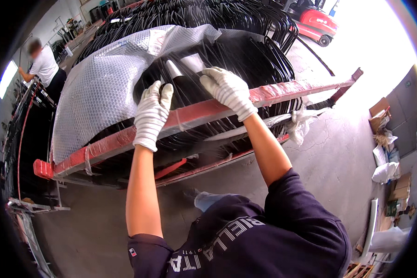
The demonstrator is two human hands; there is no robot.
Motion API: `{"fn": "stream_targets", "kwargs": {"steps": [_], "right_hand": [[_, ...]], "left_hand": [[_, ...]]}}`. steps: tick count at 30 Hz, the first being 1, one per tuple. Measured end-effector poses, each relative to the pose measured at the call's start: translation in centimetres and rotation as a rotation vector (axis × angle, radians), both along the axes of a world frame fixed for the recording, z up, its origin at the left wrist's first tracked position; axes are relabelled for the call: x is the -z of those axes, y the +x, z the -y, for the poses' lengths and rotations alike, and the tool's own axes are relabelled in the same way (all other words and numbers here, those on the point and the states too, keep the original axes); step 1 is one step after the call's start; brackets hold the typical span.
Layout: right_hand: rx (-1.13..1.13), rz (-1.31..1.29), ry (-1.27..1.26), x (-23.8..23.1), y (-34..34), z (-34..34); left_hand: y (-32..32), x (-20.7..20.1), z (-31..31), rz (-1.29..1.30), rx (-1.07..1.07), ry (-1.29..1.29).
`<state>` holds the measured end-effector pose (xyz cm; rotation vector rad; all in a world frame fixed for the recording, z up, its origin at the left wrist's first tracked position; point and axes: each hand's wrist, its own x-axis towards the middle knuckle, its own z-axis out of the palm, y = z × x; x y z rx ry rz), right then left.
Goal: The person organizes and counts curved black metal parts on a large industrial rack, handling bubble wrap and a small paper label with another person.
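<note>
Both my hands wear white knitted gloves with grey stripes and reach over the red padded bar (197, 112) of a rack. Behind the bar lies a dense stack of thin, black, curved strips (250, 60). My left hand (154, 109) is at the near edge of the stack, beside the bubble wrap (104, 78), with thumb and fingers apart and nothing visible in it. My right hand (226, 89) lies over the strips with its fingers stretched out to the left; its palm side is hidden. Between and beyond the hands, a white sheet (193, 62) lies on the strips.
More black strips (190, 16) are piled behind. Crumpled clear plastic (301, 124) hangs from the rack's right side. A red forklift (317, 25) stands at the far right. A person in a white top (45, 66) works at the left. Cardboard boxes (401, 187) line the right wall.
</note>
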<state>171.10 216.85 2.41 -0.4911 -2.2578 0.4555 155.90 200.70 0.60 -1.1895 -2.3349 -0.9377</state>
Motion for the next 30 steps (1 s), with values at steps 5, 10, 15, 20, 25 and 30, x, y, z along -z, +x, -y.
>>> {"fn": "stream_targets", "kwargs": {"steps": [5, 10, 15, 20, 25, 30], "right_hand": [[0.015, 0.098, 0.024, 0.2, -0.7, -0.9], [0.008, 0.064, -0.027, 0.0, -0.8, -0.9], [-0.061, -0.223, 0.195, -1.9, 1.1, -4.5], [0.009, 0.199, 0.08, -4.5, 7.0, -9.0], [0.007, 0.333, 0.322, -1.3, 7.3, -12.3], [-0.148, 0.422, 0.023, -1.4, 7.5, -12.0]], "left_hand": [[0.2, -0.9, 0.1, 0.022, 0.027, -0.096], [-0.3, -0.1, 0.1, -0.063, -0.029, -0.134], [-0.9, 0.2, 0.4, -0.147, -0.015, -0.212], [0.9, -1.2, 0.4, 0.095, -0.092, -0.232], [1.7, -2.0, 0.8, 0.1, -0.121, -0.287], [2.0, -1.3, 1.3, 0.156, -0.181, -0.233]]}}
